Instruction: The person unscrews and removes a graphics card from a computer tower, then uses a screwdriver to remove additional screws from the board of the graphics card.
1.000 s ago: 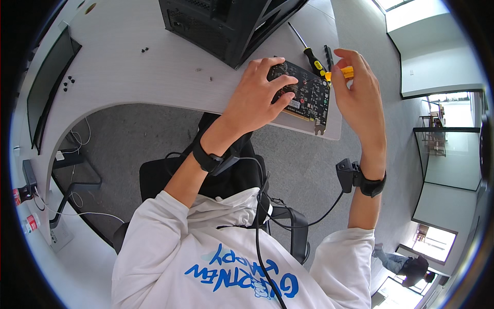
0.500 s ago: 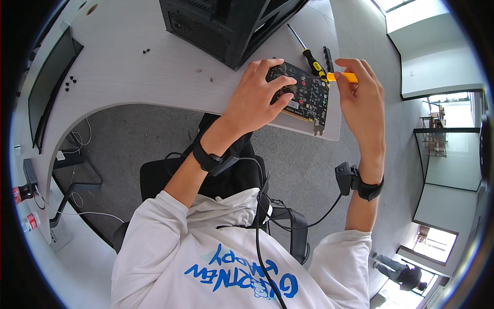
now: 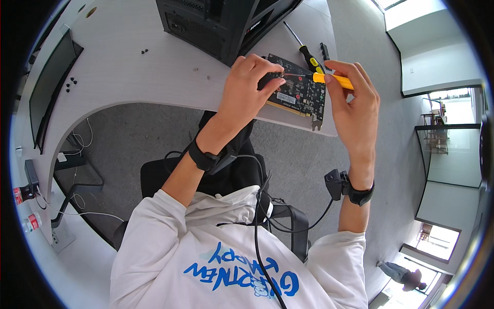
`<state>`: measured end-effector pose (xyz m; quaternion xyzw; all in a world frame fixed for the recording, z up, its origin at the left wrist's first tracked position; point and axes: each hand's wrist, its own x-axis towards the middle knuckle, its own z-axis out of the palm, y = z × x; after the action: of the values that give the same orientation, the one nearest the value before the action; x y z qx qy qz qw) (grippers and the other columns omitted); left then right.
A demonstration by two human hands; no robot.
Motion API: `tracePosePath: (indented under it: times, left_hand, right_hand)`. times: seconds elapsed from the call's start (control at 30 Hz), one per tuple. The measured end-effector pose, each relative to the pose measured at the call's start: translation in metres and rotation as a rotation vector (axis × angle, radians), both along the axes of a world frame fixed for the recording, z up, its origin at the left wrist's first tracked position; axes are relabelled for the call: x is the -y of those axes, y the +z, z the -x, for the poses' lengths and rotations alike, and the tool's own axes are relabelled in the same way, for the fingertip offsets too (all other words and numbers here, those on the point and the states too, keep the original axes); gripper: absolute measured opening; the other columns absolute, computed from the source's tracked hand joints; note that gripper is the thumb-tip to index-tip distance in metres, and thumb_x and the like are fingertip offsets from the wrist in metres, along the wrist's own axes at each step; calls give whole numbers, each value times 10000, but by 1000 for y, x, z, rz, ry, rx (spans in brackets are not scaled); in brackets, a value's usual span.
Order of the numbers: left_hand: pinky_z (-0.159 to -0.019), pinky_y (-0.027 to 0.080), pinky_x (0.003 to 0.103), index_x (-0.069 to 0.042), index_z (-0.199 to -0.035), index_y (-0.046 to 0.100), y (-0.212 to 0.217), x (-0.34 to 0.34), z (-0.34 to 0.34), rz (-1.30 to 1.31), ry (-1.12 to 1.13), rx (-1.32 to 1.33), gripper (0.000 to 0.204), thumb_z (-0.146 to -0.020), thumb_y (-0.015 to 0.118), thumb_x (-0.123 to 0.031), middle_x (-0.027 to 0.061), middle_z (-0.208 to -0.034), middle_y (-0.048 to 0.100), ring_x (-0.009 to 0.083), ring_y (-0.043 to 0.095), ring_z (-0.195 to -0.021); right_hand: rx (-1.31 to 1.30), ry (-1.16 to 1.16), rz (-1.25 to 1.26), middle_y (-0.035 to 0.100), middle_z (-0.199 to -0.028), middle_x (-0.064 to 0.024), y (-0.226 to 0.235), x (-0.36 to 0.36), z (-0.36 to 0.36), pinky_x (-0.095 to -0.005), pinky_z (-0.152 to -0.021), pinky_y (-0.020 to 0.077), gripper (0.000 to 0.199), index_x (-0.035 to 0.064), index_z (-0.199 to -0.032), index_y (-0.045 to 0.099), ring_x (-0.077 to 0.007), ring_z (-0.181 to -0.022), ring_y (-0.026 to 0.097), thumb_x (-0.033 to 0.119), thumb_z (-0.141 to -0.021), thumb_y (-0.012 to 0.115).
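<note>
**Both hands at the circuit board on the table edge**

Your left hand (image 3: 247,92) rests with curled fingers on the near-left end of the black rectangular circuit board (image 3: 301,95), pressing it flat; the board lies on the pale grey curved table (image 3: 154,77), close to its front edge, with its metal bracket tab pointing towards you. Your right hand (image 3: 355,108) is clenched around the yellow handle of a small screwdriver (image 3: 329,79), held roughly level, its thin shaft pointing left so that the tip meets the board just beside your left fingertips. A second screwdriver with a black-and-yellow handle (image 3: 303,46) lies on the table just beyond the board, and a small black oblong part (image 3: 324,51) lies beside it. The black computer case (image 3: 226,20) stands behind the board, near your left hand. A dark flat monitor (image 3: 49,87) lies at the far left of the table, with a few small black screws (image 3: 72,82) scattered near it. Each wrist carries a black strap.
</note>
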<state>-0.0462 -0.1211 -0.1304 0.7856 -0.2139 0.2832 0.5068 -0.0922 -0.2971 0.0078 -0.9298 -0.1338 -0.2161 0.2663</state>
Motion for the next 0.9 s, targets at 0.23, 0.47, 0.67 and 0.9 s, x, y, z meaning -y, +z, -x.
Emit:
tracePosePath:
  times: [0.23, 0.47, 0.67, 0.9]
  left_hand:
    - [-672, 522, 303, -86, -950, 741, 5, -10, -1, 72, 2, -24, 96, -865, 786, -82, 13, -895, 705, 166, 622, -784]
    - [-644, 498, 314, -86, -992, 729, 19, -51, 33, 32, 84, -158, 84, -914, 709, -64, 33, -864, 670, 186, 607, -733]
    - [-633, 501, 333, -84, -995, 727, 14, -94, 39, -70, 342, -196, 97, -915, 686, -49, 40, -863, 667, 213, 634, -767]
    - [-683, 501, 350, -99, -983, 749, 1, -116, 26, -185, 451, -215, 111, -912, 682, -46, 24, -858, 648, 220, 605, -792]
  right_hand:
    - [11, 33, -36, 647, -891, -70, -5, -8, 1, -284, -582, 474, 132, 18, -1066, 719, -156, -670, 603, 29, -935, 702]
    - [-6, 30, -35, 632, -876, -63, -11, -5, 3, -273, -587, 480, 132, 16, -1062, 720, -153, -692, 617, 11, -932, 696]
    - [12, 5, -26, 633, -864, -60, -17, -2, -1, -265, -587, 460, 138, 22, -1064, 724, -149, -701, 619, 4, -930, 697]
    - [-11, -48, -3, 677, -898, -51, -13, -5, -1, -266, -614, 464, 137, 32, -1071, 728, -141, -741, 640, 28, -935, 712]
